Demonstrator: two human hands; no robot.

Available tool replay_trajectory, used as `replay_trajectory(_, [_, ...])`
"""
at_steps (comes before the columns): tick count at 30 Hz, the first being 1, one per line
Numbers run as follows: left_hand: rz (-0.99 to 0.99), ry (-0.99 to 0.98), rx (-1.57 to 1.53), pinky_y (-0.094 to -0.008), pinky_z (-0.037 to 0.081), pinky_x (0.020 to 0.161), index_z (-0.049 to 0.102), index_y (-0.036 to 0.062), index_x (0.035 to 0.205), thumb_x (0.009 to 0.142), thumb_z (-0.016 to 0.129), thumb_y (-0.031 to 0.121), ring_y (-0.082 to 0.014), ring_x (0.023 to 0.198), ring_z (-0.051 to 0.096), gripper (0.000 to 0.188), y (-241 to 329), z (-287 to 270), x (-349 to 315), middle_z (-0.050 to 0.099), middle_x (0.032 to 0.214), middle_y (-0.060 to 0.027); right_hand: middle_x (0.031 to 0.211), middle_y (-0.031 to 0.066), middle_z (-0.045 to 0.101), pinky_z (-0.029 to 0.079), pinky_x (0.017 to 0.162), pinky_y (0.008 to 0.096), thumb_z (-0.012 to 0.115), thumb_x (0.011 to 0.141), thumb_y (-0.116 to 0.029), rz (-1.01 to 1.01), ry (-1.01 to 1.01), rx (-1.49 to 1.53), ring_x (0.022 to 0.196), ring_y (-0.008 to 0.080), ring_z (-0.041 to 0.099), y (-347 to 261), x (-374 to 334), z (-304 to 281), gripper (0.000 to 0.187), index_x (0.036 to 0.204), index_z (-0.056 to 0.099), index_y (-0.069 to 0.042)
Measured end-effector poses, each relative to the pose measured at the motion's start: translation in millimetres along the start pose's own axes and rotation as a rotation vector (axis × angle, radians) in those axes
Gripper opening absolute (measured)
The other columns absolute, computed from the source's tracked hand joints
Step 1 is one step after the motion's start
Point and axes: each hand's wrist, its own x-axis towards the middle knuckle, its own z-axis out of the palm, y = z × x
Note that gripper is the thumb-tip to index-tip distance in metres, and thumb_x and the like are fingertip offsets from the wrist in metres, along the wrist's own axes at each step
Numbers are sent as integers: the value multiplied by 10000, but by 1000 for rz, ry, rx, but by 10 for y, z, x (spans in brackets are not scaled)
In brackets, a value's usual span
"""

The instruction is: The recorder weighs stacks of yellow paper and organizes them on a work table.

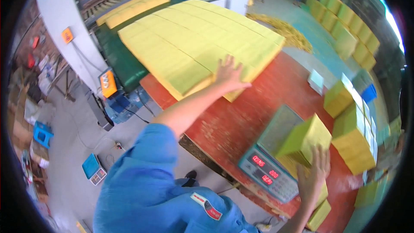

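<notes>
You wear a plain blue work garment (129, 185), loose and creased, its short left sleeve (160, 144) ending around the elbow. A slim patch (207, 206), white and red, marks the front. Your left hand (230, 75) and right hand (314, 174) are bare; a dark shoe (190, 175) shows below.

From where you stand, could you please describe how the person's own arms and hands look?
A blue fabric sleeve ends near the left elbow. The left hand and right hand show no gloves; both forearms are uncovered. The right sleeve isn't visible.
</notes>
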Motion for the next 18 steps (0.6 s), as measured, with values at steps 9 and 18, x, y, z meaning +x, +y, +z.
replay_trajectory(9, [425, -44, -251, -549, 273, 1132, 446, 53, 1422, 692, 710, 494, -448, 1353, 351, 893, -372, 586, -295, 368, 1443, -311, 1373, 190, 530, 316, 1121, 490, 622, 773, -6, -222, 147, 382, 1357, 404, 410, -1377, 672, 291, 560, 1326, 530, -9])
replay_trajectory(18, [580, 96, -441, -536, 373, 1050, 490, 106, 1368, 654, 825, 287, -363, 1312, 436, 809, -1271, -147, -1928, 460, 1417, -175, 1191, 230, 639, 469, 962, 385, 622, 905, -254, -219, -819, 822, 1123, 316, 624, -1810, 1227, 1734, 522, 1346, 494, -6])
